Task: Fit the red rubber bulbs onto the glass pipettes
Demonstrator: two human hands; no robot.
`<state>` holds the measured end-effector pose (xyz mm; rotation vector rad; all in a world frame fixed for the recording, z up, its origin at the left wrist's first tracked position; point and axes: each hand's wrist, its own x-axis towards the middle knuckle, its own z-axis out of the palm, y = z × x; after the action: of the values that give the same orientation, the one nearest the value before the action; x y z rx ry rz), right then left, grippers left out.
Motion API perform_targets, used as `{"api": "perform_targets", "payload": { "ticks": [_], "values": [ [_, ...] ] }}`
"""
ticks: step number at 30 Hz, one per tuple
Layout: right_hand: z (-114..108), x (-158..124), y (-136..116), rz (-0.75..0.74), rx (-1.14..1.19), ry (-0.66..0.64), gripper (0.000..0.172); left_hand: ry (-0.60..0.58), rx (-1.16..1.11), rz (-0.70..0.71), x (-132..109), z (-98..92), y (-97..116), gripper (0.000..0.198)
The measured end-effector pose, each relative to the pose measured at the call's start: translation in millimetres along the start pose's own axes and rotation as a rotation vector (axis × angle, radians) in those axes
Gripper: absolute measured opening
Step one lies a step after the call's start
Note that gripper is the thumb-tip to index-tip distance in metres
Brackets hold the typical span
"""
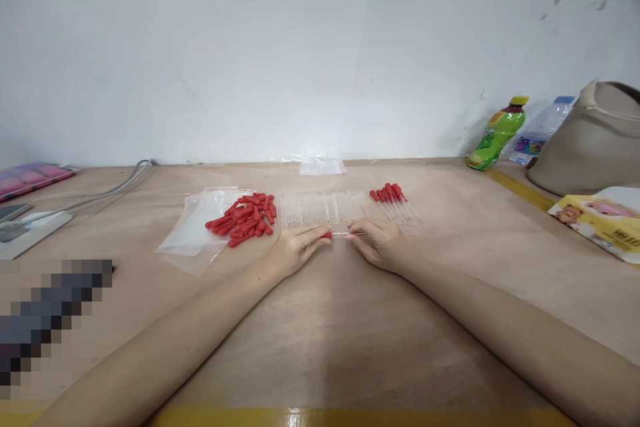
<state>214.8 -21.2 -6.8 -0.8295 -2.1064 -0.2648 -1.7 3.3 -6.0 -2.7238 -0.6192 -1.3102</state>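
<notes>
My left hand pinches a red rubber dropper bulb, of which only the end shows. A thin clear glass dropper tube runs from that bulb to my right hand, whose fingers close round its other end. Whether the tube sits inside the bulb I cannot tell. Just behind my hands lies a row of clear tubes. Left of the row is a pile of loose red bulbs, partly on a clear plastic bag. Several droppers with red bulbs fitted lie side by side at right.
A small plastic bag lies by the wall. At right stand a green drink bottle, a water bottle and a beige bag, near a yellow packet. A grey cable crosses the table's left side.
</notes>
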Motion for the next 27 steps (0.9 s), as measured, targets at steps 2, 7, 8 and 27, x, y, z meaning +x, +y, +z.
{"api": "perform_targets", "payload": {
  "ticks": [2, 7, 8, 27],
  "values": [
    [2, -1, 0, -0.019, 0.021, 0.021, 0.011, 0.01, 0.001, 0.025, -1, 0.8, 0, 0.026],
    [3, -2, 0, -0.104, -0.058, 0.024, 0.012, 0.019, 0.044, 0.06, -1, 1.5, 3, 0.02],
    [2, -2, 0, -0.123, -0.084, 0.007, 0.014, 0.006, 0.05, 0.059, -1, 1.2, 4, 0.019],
    [2, 5, 13, -0.168, -0.109, -0.033, 0.021, 0.062, 0.064, 0.162, -3, -1.2, -6, 0.039]
  ]
}}
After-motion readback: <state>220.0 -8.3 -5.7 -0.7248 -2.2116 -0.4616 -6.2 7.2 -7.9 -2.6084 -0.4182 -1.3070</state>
